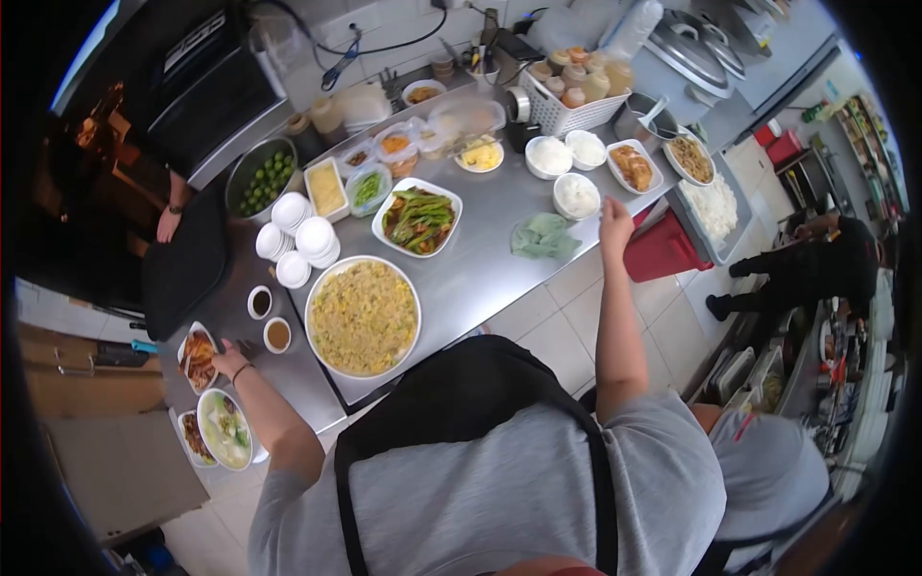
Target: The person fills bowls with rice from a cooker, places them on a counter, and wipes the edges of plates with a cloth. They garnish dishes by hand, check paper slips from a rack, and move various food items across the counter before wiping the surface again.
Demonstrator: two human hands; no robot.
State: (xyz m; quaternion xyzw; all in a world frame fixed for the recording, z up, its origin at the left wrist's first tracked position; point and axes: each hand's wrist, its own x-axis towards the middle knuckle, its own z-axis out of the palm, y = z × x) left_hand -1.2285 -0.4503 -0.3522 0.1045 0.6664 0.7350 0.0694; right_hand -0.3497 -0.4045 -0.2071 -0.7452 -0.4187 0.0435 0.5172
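My left hand [230,361] is at the right rim of a white dish of sliced browned meat [199,358], its fingers closed on the edge. Just below it stands a bowl of soup with greens [224,429]. To its right are small cups of brown sauce [278,335] and dark sauce [259,302]. My right hand [616,227] hangs in the air past the counter's front edge, fingers curled in, with nothing visible in them. Nearest to it are a bowl of white rice [576,196] and a crumpled green cloth [545,236].
A large bowl of fried rice [363,317] and a dish of green vegetables [417,219] sit on the steel counter [480,278]. Stacked white lids [315,238] stand beside a pot of green limes [264,178]. A red bin [658,248] is at right. Other people stand nearby.
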